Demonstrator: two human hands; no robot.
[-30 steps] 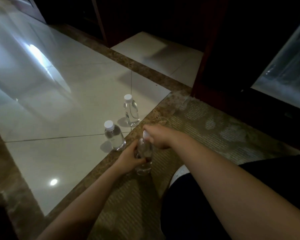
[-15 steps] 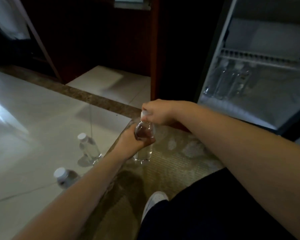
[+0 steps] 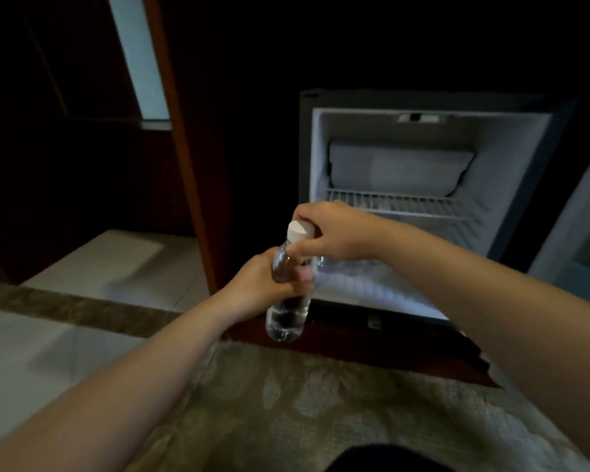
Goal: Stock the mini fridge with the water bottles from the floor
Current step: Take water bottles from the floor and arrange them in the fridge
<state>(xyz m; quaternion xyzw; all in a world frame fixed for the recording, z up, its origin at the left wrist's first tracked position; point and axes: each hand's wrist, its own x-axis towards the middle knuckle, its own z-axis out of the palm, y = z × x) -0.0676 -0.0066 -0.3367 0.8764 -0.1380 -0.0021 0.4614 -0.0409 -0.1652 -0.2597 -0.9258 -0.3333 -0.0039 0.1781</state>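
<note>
I hold one clear water bottle (image 3: 286, 311) with a white cap upright in the air, just in front of the open mini fridge (image 3: 321, 158). My left hand (image 3: 252, 284) is wrapped around the bottle's body. My right hand (image 3: 331, 229) pinches the neck just under the cap. The fridge's white inside shows a wire shelf (image 3: 395, 204) and a floor section behind my hands. Bottles on the fridge floor (image 3: 341, 267) are mostly hidden by my right hand. The floor bottles are out of view.
The fridge door (image 3: 579, 233) stands open at the right edge. A dark wooden cabinet post (image 3: 188, 165) rises left of the fridge. Pale tiles (image 3: 123, 264) and a patterned stone floor strip (image 3: 286, 403) lie below. My dark-clad knee (image 3: 389, 459) shows at the bottom.
Both hands lifted the bottle off the floor and carried it up toward the fridge. My view swung up and right, so the two floor bottles left the frame and the fridge interior came into full view.
</note>
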